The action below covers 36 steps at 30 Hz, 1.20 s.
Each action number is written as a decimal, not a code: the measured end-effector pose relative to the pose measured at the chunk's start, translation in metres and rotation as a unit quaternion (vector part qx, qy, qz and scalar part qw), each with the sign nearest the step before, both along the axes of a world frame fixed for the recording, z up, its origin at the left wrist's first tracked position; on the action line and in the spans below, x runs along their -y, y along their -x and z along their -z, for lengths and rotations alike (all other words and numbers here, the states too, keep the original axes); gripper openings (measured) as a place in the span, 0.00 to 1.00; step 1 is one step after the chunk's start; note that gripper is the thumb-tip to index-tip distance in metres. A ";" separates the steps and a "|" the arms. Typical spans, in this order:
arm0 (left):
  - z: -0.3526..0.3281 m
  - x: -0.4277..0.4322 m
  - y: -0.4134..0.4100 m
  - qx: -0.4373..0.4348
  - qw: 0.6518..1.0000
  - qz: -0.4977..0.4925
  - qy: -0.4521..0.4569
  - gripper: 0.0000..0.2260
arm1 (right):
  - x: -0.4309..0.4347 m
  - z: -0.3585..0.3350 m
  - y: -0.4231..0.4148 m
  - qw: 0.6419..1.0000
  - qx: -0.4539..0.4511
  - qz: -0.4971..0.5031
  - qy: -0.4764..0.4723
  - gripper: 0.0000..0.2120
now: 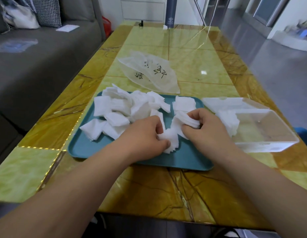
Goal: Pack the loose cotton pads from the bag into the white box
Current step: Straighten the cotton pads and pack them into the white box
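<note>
Cotton pads (168, 143) are pinched by L hand (145, 134); another stack is gripped by R hand (207, 127), over teal tray (166, 157). More are piled on tray, some in white box (262, 127) nearby.

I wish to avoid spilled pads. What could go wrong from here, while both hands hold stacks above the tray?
1. The stack in the left hand is fanned; pads may slip out during the carry to the white box.
2. Pads of the loose pile overhang the teal tray's far rim and might slide onto the table.
</note>
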<state>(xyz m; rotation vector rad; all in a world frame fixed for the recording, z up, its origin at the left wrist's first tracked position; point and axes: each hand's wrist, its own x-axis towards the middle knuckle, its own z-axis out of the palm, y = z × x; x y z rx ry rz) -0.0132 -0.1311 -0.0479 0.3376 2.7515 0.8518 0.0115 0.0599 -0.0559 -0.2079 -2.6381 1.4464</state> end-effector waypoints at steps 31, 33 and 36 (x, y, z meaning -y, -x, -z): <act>-0.020 0.014 0.001 0.087 0.924 -0.054 -0.367 0.05 | 0.002 -0.021 -0.005 0.981 0.030 -0.054 0.186 0.11; -0.021 0.015 0.001 0.083 0.922 -0.048 -0.375 0.04 | 0.001 -0.019 -0.004 0.978 0.033 -0.050 0.199 0.11; -0.020 0.014 0.000 0.095 0.931 -0.011 -0.351 0.06 | -0.001 -0.019 -0.005 0.973 0.043 -0.071 0.214 0.12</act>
